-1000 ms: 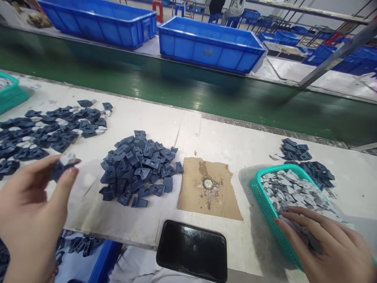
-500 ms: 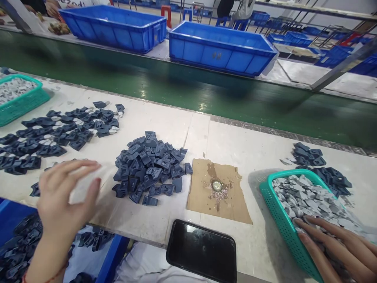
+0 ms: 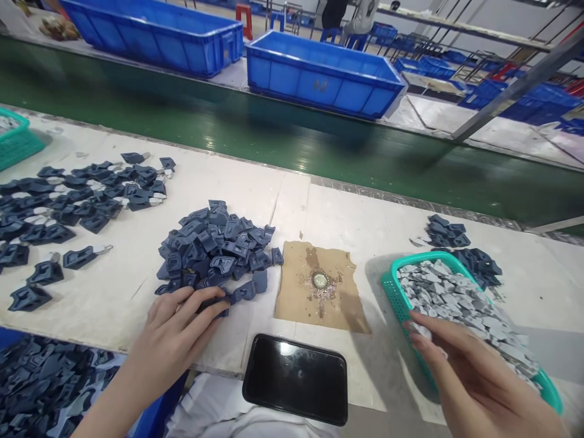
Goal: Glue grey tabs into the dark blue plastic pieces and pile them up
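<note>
At the near edge of a heap of dark blue plastic pieces [image 3: 214, 243], my left hand [image 3: 182, 322] has its fingers curled over a dark blue plastic piece [image 3: 223, 312]; its thumb is hidden. My right hand [image 3: 474, 371] pinches a small light grey piece [image 3: 420, 329] between thumb and fingertips, above the near left rim of a green basket [image 3: 395, 292]. Many similar grey pieces [image 3: 460, 298] fill that basket. Between the hands lies a brown cardboard sheet [image 3: 292, 280] with a small round metal-rimmed object [image 3: 320, 280] on its wet, stained middle.
A black phone [image 3: 295, 380] lies at the table's front edge. Dark blue pieces joined with grey ones [image 3: 82, 201] spread across the left. More dark pieces [image 3: 479, 267] sit behind the basket. Beyond runs a green belt [image 3: 228, 131], with blue crates [image 3: 319, 76] past it.
My left hand has moved right and down onto the heap from the open air beside it. My right hand has risen out of the basket with a grey piece. The view has shifted right.
</note>
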A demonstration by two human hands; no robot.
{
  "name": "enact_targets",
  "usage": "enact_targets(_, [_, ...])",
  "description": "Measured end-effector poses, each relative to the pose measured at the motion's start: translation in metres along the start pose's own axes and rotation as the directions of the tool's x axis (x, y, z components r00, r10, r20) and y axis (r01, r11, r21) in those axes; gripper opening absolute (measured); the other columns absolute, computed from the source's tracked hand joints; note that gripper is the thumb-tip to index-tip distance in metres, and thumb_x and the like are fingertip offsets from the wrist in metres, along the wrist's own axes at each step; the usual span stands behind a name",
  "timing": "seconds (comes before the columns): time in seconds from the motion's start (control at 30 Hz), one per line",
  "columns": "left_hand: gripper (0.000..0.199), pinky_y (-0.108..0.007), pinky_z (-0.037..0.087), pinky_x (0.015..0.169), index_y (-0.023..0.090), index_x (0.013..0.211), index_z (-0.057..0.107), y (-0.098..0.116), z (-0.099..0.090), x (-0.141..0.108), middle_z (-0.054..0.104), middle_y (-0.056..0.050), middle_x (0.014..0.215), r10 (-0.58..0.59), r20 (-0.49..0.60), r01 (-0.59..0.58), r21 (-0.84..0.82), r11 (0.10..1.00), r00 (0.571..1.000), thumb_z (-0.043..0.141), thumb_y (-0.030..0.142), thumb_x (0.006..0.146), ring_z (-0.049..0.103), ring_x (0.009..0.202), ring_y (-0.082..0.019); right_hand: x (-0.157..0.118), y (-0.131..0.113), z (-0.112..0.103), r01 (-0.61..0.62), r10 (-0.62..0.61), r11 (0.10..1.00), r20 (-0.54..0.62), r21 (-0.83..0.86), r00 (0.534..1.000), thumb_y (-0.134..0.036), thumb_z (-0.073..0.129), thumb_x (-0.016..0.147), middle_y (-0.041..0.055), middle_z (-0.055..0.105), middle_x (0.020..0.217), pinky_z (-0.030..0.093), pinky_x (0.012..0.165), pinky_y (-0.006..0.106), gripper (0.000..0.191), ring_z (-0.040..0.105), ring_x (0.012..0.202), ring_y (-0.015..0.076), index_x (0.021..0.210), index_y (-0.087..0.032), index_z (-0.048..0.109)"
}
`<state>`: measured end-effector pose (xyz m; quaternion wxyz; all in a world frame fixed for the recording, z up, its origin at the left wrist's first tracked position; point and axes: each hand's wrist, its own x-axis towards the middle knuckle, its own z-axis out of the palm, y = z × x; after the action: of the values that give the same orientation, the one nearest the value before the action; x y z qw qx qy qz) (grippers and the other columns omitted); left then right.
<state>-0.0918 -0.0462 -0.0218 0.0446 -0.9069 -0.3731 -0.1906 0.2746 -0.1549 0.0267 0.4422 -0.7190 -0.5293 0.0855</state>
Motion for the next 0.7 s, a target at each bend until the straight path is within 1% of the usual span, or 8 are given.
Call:
enact_targets(0.17, [0.018,-0.038,0.046,0.094,0.018,0.117,0.067,0.009,-0.001,0.007,0.077,-0.008,0.115,-0.016,-0.054,0.01,-0.114,0.993,0.998,0.059,0.013,0.102,0.062,0.104,-0.026,0.012,-0.003,0.031,-0.004,-0.015,0.983,0.102,0.185,0.995,-0.022,0.074,0.092,0.0026,0.072,0.1,0.051,0.06,0.026,0.021,0.07,0.092,0.0216,0.104,-0.038,0.082])
enact_targets(0.27, [0.023,-0.033,0.049,0.096,0.019,0.121,0.064,0.016,0.001,0.011,0.077,-0.006,0.112,-0.1,-0.078,0.076,-0.267,0.961,0.992,0.06,0.009,0.101,0.066,0.103,-0.022,0.017,0.003,0.042,-0.038,-0.006,0.973,0.191,0.229,0.981,-0.025,0.071,0.095,0.0026,0.071,0.104,0.056,0.065,0.023,0.024,0.07,0.097,0.0195,0.11,-0.041,0.082])
enact_targets(0.33, [0.026,-0.029,0.052,0.092,0.023,0.122,0.062,0.024,0.001,0.015,0.077,-0.004,0.112,-0.197,-0.059,0.154,-0.428,0.891,0.979,0.06,0.009,0.1,0.07,0.103,-0.019,0.019,0.007,0.049,-0.067,0.011,0.971,0.235,0.229,0.972,-0.028,0.069,0.097,0.0033,0.071,0.108,0.058,0.068,0.022,0.023,0.071,0.1,0.0186,0.113,-0.04,0.081])
enact_targets(0.4, [0.024,-0.025,0.055,0.084,0.027,0.12,0.062,0.034,0.0,0.021,0.077,-0.002,0.111,-0.331,0.033,0.276,-0.633,0.724,0.943,0.058,0.013,0.101,0.072,0.101,-0.018,0.021,0.01,0.056,-0.103,0.044,0.969,0.256,0.223,0.966,-0.032,0.07,0.096,0.0035,0.073,0.112,0.061,0.073,0.022,0.023,0.072,0.096,0.0172,0.116,-0.038,0.081])
enact_targets(0.47, [0.018,-0.023,0.056,0.078,0.03,0.118,0.062,0.046,-0.002,0.03,0.076,-0.001,0.108,-0.423,0.203,0.393,-0.812,0.431,0.883,0.057,0.019,0.104,0.072,0.097,-0.017,0.024,0.011,0.064,-0.153,0.097,0.961,0.238,0.23,0.966,-0.034,0.074,0.093,0.0033,0.075,0.11,0.062,0.076,0.024,0.02,0.073,0.089,0.0158,0.113,-0.034,0.08])
enact_targets(0.57, [0.014,-0.024,0.056,0.076,0.028,0.116,0.065,0.063,-0.002,0.049,0.074,-0.002,0.104,-0.352,0.468,0.493,-0.87,-0.02,0.811,0.058,0.029,0.104,0.07,0.089,-0.016,0.029,0.012,0.074,-0.168,0.117,0.957,0.211,0.238,0.97,-0.035,0.077,0.09,0.0037,0.077,0.103,0.064,0.075,0.026,0.014,0.074,0.082,0.0163,0.101,-0.027,0.08])
enact_targets(0.63, [0.015,-0.024,0.054,0.077,0.025,0.113,0.069,0.071,0.001,0.062,0.072,-0.003,0.102,-0.259,0.566,0.542,-0.825,-0.163,0.783,0.061,0.031,0.102,0.067,0.088,-0.016,0.032,0.011,0.079,-0.09,0.041,0.976,0.235,0.199,0.971,-0.034,0.074,0.092,0.0051,0.078,0.104,0.065,0.078,0.03,0.012,0.075,0.086,0.0189,0.099,-0.025,0.08])
enact_targets(0.7, [0.014,-0.025,0.051,0.079,0.024,0.11,0.071,0.076,0.007,0.071,0.071,-0.003,0.102,-0.21,0.591,0.56,-0.806,-0.192,0.779,0.062,0.03,0.101,0.064,0.09,-0.016,0.036,0.01,0.082,0.02,-0.058,0.989,0.262,0.146,0.963,-0.031,0.069,0.096,0.0061,0.079,0.107,0.064,0.085,0.033,0.014,0.076,0.095,0.0214,0.102,-0.025,0.08])
